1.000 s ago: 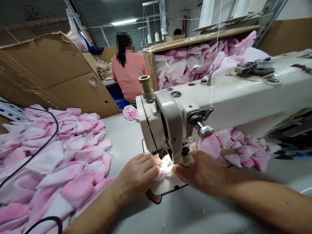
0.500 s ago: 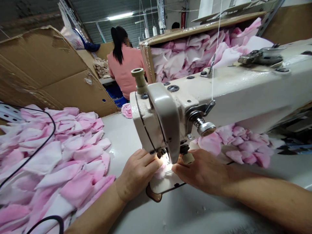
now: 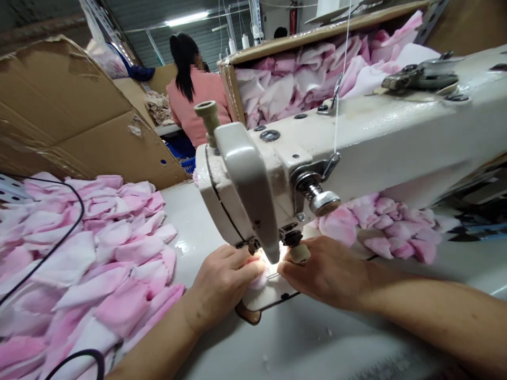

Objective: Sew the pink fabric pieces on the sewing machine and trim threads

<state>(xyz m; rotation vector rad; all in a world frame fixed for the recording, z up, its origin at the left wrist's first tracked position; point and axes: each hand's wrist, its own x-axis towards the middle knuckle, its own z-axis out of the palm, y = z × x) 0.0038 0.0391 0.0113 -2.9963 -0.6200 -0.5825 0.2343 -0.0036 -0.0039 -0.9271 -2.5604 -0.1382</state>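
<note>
A white sewing machine [image 3: 245, 179] stands at the centre, its lamp lighting the needle area. On the left of the needle my left hand [image 3: 227, 279] is closed, thumb and fingers pinching a small pink-white fabric piece [image 3: 258, 281] on the machine bed. My right hand [image 3: 327, 272] lies at the right of the presser foot, fingers bent and pressed together by the needle plate; the machine head partly hides them, and what they hold cannot be made out. White thread [image 3: 338, 116] runs down to the tension knob [image 3: 324, 201].
Pink-white fabric pieces [image 3: 119, 253] are heaped at the left, with a black cable [image 3: 75, 227] across them. More pieces [image 3: 400, 229] lie behind the machine arm. A cardboard box [image 3: 232, 95] of fabric and a person [image 3: 198, 105] in pink are farther back.
The view has shifted slightly, so the machine head appears a little farther left and higher. Both hands stay beside the needle with nearly the same grip. The lever on the machine head looks slightly lower.
</note>
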